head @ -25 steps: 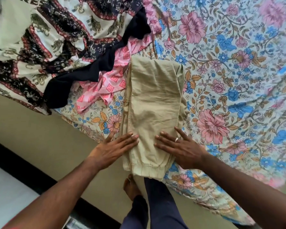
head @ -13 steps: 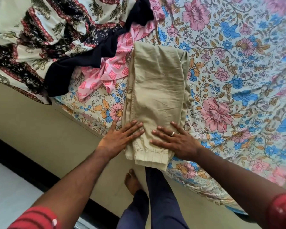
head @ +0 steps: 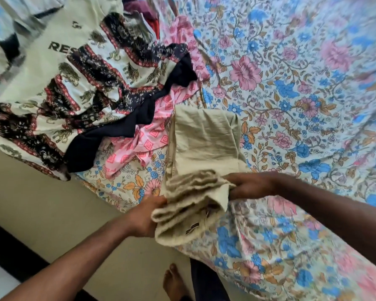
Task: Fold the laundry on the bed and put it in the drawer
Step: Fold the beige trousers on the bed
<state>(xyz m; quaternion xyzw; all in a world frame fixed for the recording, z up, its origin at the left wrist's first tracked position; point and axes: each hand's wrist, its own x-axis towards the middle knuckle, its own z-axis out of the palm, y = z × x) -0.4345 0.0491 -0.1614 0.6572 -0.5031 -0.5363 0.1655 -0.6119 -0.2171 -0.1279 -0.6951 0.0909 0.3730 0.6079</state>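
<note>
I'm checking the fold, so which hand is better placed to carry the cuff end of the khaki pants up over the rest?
Probably the left hand: it grips the bunched cuff end of the khaki pants from beneath. The right hand only pinches the side edge.

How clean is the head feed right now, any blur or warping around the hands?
Head view: soft motion blur over the left hand, right hand and khaki trousers; heavier smear at the frame corners; wide-angle bending of the floral bedsheet; even daylight, no glare.
</note>
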